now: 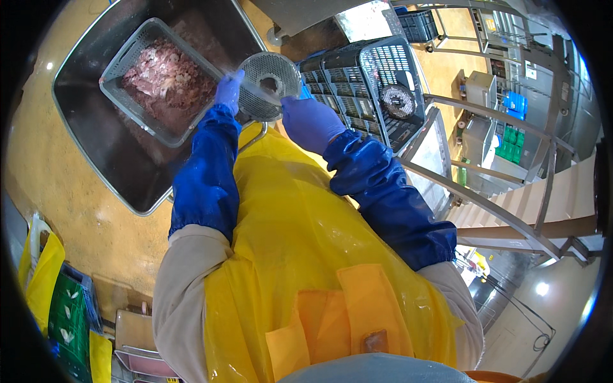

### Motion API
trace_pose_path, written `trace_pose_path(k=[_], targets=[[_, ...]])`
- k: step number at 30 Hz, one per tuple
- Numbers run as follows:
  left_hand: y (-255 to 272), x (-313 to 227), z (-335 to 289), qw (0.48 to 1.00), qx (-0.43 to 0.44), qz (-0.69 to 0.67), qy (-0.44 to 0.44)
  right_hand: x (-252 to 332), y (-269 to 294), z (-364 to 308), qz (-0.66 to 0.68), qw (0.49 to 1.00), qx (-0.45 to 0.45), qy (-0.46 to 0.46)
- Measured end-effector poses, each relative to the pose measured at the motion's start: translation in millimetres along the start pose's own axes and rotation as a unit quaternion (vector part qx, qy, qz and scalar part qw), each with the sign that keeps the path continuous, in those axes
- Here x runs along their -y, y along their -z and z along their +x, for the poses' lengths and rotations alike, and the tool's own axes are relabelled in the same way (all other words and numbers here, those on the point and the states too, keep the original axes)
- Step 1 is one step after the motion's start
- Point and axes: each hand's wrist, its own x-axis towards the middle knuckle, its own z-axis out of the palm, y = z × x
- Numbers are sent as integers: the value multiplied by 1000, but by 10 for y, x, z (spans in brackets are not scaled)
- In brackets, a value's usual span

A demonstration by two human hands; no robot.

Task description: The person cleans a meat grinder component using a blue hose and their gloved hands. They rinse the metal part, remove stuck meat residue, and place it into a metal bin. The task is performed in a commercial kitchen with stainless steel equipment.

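In front of my apron, my left hand point(230, 94), in a blue-purple glove, grips the left rim of a round perforated metal disc point(265, 65) with a hole in its middle. My right hand point(311, 123), gloved alike, closes on what looks like a knife point(260, 91); its pale, blurred blade lies across the disc's face toward my left hand. To the left, a grey perforated basket point(113, 82) holds pinkish ground meat or fish point(169, 73) and sits inside a large metal tub point(80, 118).
Dark stacked crates point(348, 80) stand just right of the disc, with another perforated disc point(399, 102) on them. Metal rails point(485, 198) run along the right. A green crate point(67, 319) is at lower left.
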Motion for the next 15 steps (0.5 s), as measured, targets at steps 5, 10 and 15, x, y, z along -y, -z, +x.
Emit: trace_pose_path(k=[5,10,15], targets=[[-96,145,-446,990,-24,-137,27,-98,-87,15,13,999,-39,-5],[-37,-19,-434,978,-2,-182,101,-51,10,-24,8,1000,-1,3],[-37,-223,-485,969,-18,-187,162,-92,14,-29,-4,1000,17,24]])
